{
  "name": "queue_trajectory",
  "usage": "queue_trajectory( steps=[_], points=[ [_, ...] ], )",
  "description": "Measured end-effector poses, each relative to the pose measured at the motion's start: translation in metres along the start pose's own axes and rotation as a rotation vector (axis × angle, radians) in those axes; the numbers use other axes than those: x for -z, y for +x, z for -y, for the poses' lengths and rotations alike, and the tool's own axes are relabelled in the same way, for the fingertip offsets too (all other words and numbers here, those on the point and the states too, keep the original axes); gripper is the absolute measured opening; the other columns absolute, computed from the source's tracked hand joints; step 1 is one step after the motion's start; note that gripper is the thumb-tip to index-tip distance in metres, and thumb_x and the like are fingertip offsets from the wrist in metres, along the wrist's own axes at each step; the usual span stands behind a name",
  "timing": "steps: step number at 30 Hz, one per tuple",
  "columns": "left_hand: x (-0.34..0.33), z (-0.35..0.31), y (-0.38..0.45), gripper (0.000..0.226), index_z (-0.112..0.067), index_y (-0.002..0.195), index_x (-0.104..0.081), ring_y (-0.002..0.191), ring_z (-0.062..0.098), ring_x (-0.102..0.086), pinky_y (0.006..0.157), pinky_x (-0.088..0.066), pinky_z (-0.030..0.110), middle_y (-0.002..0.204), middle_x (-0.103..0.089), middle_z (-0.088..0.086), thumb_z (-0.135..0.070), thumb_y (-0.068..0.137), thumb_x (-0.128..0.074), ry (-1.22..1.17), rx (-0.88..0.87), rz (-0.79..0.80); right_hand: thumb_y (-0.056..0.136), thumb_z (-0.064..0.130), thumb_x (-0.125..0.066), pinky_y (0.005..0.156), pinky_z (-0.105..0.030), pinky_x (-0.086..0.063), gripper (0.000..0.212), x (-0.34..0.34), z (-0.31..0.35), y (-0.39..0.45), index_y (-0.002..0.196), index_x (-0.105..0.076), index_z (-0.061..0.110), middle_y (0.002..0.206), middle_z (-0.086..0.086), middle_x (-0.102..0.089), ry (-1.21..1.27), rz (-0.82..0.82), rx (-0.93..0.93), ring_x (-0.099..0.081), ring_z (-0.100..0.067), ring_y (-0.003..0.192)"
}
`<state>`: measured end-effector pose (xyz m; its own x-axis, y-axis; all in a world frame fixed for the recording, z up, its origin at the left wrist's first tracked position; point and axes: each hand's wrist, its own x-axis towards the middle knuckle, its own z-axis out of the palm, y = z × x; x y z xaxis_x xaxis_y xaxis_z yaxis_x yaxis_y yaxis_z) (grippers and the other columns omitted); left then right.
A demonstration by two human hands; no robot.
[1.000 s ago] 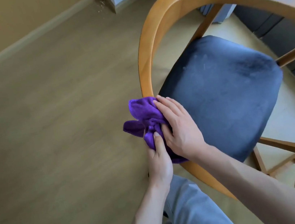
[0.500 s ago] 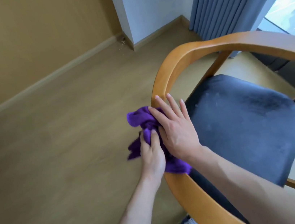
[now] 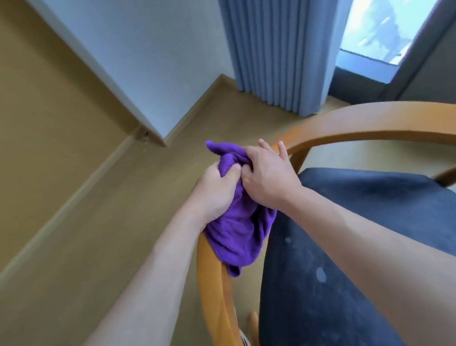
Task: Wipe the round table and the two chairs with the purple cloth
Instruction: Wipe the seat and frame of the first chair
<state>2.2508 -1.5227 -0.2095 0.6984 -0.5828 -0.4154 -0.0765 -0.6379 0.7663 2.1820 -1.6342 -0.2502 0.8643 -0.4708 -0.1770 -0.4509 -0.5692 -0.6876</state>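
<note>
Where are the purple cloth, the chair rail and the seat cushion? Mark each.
purple cloth (image 3: 239,230): head view, hanging fold below the hands.
chair rail (image 3: 375,125): head view, curved wooden top.
seat cushion (image 3: 372,211): head view, dark upholstery centre.

Single head-worn wide-angle view, looking steeply down and forward, close over the chair (image 3: 332,134)

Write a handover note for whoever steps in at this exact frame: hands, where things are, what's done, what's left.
Left hand: grips the bunched purple cloth.
Right hand: fingers curled into the cloth, pressing it onto the chair's curved wooden rail.
Cloth: draped over the rail at its bend, its tail hanging on the seat side.
Done: cannot tell from this frame.
Left: rest of the rail; dark seat shows pale specks. Round table and second chair are out of view.
</note>
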Motion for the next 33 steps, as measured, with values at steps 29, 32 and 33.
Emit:
queue_trajectory(
  steps=[29, 32, 33],
  points=[
    [-0.128, -0.116, 0.093, 0.020, -0.011, 0.116, -0.060, 0.110, 0.032, -0.060, 0.096, -0.047, 0.043, 0.116, -0.066, 0.008, -0.022, 0.104, -0.048, 0.053, -0.331, 0.124, 0.093, 0.002, -0.043, 0.097, -0.046, -0.045, 0.025, 0.126, -0.074, -0.001, 0.110, -0.061, 0.006, 0.113, -0.017, -0.063, 0.307, -0.469, -0.486, -0.056, -0.034, 0.107],
    [-0.112, -0.147, 0.023, 0.019, -0.016, 0.111, -0.066, 0.102, 0.027, -0.064, 0.085, -0.045, 0.033, 0.101, -0.069, 0.001, -0.016, 0.105, -0.047, -0.042, -0.402, 0.101, 0.097, 0.006, -0.048, 0.083, -0.028, -0.049, 0.024, 0.151, -0.041, -0.076, 0.107, -0.067, 0.015, 0.101, -0.003, -0.072, 0.553, -0.612, -0.446, -0.063, -0.011, 0.093],
    [-0.107, -0.162, -0.002, 0.019, -0.021, 0.106, -0.066, 0.097, 0.026, -0.065, 0.082, -0.046, 0.033, 0.095, -0.070, -0.002, -0.017, 0.106, -0.048, -0.047, -0.443, 0.103, 0.099, 0.010, -0.051, 0.077, -0.022, -0.048, 0.020, 0.162, -0.030, -0.105, 0.104, -0.068, 0.020, 0.097, 0.004, -0.073, 0.640, -0.670, -0.436, -0.063, -0.002, 0.086]
  ],
)
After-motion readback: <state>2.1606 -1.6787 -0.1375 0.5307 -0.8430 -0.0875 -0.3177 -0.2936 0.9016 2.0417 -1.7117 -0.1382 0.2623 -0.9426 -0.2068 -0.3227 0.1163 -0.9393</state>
